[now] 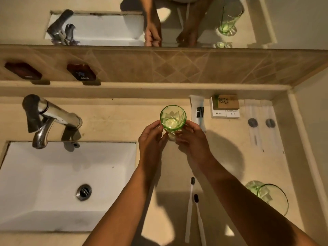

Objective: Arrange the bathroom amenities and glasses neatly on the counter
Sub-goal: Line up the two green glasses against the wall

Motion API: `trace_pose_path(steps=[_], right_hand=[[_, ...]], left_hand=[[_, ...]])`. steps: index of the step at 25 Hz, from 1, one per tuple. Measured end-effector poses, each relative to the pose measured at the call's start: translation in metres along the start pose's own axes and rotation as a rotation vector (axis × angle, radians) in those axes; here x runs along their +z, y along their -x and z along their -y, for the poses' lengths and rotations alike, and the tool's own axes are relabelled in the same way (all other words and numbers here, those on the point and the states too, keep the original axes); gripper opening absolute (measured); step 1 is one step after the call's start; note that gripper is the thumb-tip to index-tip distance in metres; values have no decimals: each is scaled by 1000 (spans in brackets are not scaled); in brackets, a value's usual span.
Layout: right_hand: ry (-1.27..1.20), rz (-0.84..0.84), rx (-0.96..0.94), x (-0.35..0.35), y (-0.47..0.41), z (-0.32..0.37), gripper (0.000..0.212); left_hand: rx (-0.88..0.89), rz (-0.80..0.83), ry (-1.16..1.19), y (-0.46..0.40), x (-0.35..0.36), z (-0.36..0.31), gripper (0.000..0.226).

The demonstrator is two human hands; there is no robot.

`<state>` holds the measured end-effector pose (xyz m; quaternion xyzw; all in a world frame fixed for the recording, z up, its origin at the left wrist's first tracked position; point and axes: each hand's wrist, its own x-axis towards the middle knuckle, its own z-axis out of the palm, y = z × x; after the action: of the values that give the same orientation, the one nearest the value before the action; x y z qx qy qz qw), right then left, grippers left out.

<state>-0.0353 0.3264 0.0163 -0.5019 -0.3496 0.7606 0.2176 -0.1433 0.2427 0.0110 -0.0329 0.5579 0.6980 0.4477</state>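
Observation:
A green glass [173, 117] stands upright on the beige counter [113, 119], right of the sink. My left hand [151, 139] and my right hand [192, 137] both clasp its lower part from either side. A second green glass [271, 197] stands near the counter's right front. Two white toothbrushes [192, 210] with dark heads lie side by side between my forearms. Along the back edge lie a white tube [197, 110], small boxes [225, 106] and two flat sealed packets [262, 125].
A white sink [53, 183] with a chrome tap [46, 118] fills the left. A tiled ledge [159, 68] holds two dark hot and cold signs. The mirror [177, 20] above reflects my hands and a glass. A wall [312, 121] bounds the right.

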Motion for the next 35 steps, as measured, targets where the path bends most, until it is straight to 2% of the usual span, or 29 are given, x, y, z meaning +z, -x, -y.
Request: trace_pose_path(steps=[2,5,9,15,19,23,25,27,31,35], right_hand=[[7,34,-38,1,-17,7,44],[-52,69,-67,0,-35,13,56],[-99,46,-62,5,-45,22,62],[-104,41,-69,6,-49,27,57],[-114,30,-65,3,-41,22,44],[-91,-3,-7,-8,-7,8,45],[-76,-27,53,-17,20,-4,38],[31,-43,35,-37,55,-23,29],[200,-48,-23,-98,132,-56,21],[287,-210,5,-164,195,-78,24]], left_hand=[[12,34,75,-15,10,-4,30],[-26,79,167,-37,23,-10,44],[-106,60,265,-52,30,-15,60],[-81,51,287,-59,32,-13,60],[-52,-11,205,-52,30,-10,56],[-118,-48,150,-22,21,2,57],[-153,-45,97,7,18,15,55],[-179,-33,29,44,14,34,53],[-303,64,-90,108,7,73,41],[-391,171,-236,151,17,111,44]])
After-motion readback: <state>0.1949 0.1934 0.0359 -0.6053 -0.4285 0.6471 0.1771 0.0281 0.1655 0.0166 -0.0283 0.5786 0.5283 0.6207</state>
